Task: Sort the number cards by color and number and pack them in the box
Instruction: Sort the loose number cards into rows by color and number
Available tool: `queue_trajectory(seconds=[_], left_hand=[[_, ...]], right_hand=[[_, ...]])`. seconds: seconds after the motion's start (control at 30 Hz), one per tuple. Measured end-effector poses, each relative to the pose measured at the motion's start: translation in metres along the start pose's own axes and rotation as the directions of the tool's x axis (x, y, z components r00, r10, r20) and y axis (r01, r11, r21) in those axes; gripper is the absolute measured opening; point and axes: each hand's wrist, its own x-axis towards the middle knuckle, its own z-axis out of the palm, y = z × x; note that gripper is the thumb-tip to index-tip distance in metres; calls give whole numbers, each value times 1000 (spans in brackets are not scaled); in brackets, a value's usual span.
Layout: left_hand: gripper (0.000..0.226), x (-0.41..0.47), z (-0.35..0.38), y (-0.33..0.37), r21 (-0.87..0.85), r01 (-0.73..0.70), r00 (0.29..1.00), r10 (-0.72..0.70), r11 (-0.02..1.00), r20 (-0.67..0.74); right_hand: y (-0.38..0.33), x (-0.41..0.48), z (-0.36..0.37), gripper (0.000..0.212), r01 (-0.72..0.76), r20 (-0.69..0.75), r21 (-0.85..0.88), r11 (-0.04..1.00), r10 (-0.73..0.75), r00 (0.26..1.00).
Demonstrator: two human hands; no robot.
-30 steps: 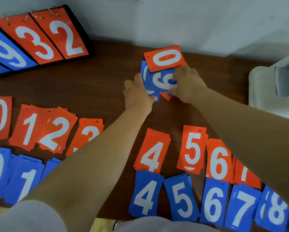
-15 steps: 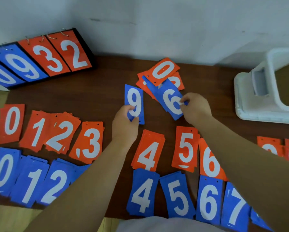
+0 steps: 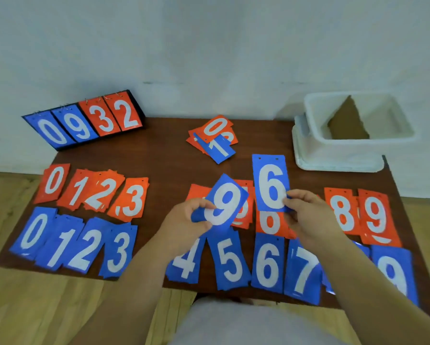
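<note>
My left hand (image 3: 184, 224) pinches a blue 9 card (image 3: 225, 202) by its lower left corner, tilted above the orange row. My right hand (image 3: 308, 215) pinches a blue 6 card (image 3: 270, 181) at its lower right edge, held upright. Sorted piles lie on the brown table (image 3: 164, 160): an orange row with 0 to 3 on the left and 8, 9 on the right, and a blue row from 0 to 9 along the front. An unsorted heap (image 3: 215, 138) with an orange 0 and a blue 1 on top lies at the back centre. The white box (image 3: 353, 130) stands at the back right.
A flip scoreboard (image 3: 84, 122) showing 0, 9, 3, 2 stands at the table's back left against the wall. The white box sits on its lid. Wooden floor shows around the table's edges.
Both hands have pulled back from the unsorted heap toward me, each carrying its card: the blue 9 in the left, the blue 6 in the right. A blue 1 now shows on the heap.
</note>
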Motion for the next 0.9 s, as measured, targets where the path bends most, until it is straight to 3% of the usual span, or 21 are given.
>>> queue_trajectory(seconds=[0.17, 0.57, 0.7, 0.9], left_hand=[[33, -42, 38, 36, 49, -129, 974, 117, 990, 195], [39, -78, 34, 85, 233, -301, 922, 219, 925, 319], [32, -76, 13, 85, 204, -314, 931, 260, 927, 255], [24, -67, -30, 59, 119, -263, 963, 267, 957, -21]], right_hand=[[-2, -41, -44, 10, 95, 43, -51, 994, -93, 995], [3, -82, -60, 11, 180, 150, -113, 977, -162, 975], [0, -90, -42, 13, 202, 195, -105, 974, -179, 964], [0, -99, 7, 17, 246, 214, -107, 963, -220, 952]])
